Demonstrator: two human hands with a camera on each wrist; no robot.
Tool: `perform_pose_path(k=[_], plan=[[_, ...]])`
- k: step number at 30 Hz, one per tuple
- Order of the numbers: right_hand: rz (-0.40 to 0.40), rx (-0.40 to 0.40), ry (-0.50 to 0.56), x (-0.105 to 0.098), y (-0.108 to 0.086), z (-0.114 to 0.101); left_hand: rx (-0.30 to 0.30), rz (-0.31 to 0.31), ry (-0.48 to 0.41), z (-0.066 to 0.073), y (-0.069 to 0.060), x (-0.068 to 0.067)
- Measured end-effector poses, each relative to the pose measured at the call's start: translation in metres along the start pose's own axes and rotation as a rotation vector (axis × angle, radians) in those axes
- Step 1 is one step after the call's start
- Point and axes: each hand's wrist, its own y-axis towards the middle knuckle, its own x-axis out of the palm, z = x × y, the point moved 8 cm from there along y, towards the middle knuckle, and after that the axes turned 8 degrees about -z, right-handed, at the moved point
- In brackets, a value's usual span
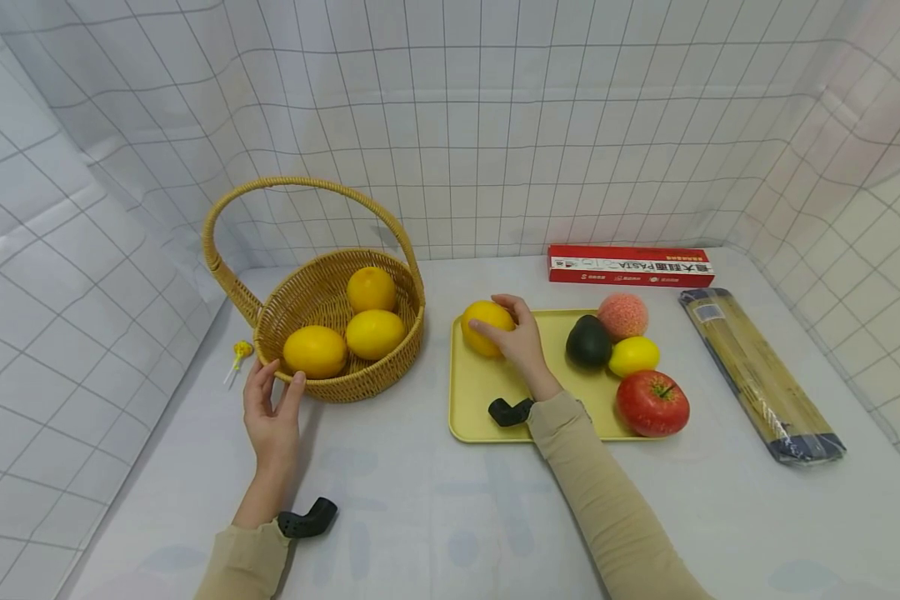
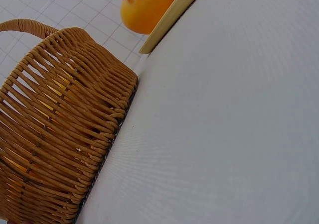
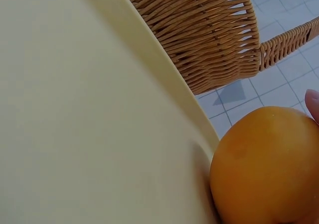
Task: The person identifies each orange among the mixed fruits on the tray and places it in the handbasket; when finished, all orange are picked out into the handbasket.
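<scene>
My left hand [image 1: 272,417] holds the near rim of a wicker basket [image 1: 371,383] with a tall arched handle. Inside it lie an orange [image 1: 371,289] and two yellow oval fruits, one on the left [image 1: 315,352] and one on the right [image 1: 376,334]. At the left end of a pale yellow tray [image 1: 468,417], my right hand [image 1: 523,342] grips another orange [image 1: 483,329] between thumb and fingers. The right wrist view shows this orange [image 3: 264,169] close to the tray surface; whether it touches is unclear.
The tray's right side bears a dark green avocado [image 1: 588,342], a pink bumpy ball-like fruit [image 1: 622,317], a lemon [image 1: 634,357] and a red apple [image 1: 652,403]. Behind lies a red pasta box [image 1: 630,266]; rightward, a packet of noodles [image 1: 761,375]. A yellow lollipop [image 1: 242,352] lies left of the basket.
</scene>
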Motion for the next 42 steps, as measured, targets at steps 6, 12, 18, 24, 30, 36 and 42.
perform_pose_path(k=[6, 12, 18, 24, 30, 36, 42], plan=[[-0.014, 0.005, 0.004, 0.001, 0.004, 0.007, 0.004, 0.003, -0.008, 0.003, -0.001, 0.0], [-0.026, 0.006, 0.026, -0.001, 0.019, 0.034, 0.006, 0.0, -0.014, 0.003, -0.001, 0.0], [-0.019, -0.002, -0.004, -0.001, 0.02, 0.039, 0.007, 0.0, -0.016, 0.001, 0.0, -0.001], [-0.013, -0.021, -0.009, -0.002, 0.021, 0.038, 0.002, -0.004, -0.016, 0.001, 0.0, 0.0], [0.005, -0.03, -0.027, -0.003, 0.021, 0.037, 0.0, -0.004, -0.018, 0.001, 0.0, 0.0], [0.02, -0.03, -0.044, -0.004, 0.019, 0.033, -0.001, -0.002, -0.019, 0.001, 0.0, 0.0], [0.015, -0.026, -0.036, -0.003, 0.018, 0.024, -0.001, 0.001, -0.026, 0.001, 0.0, 0.0]])
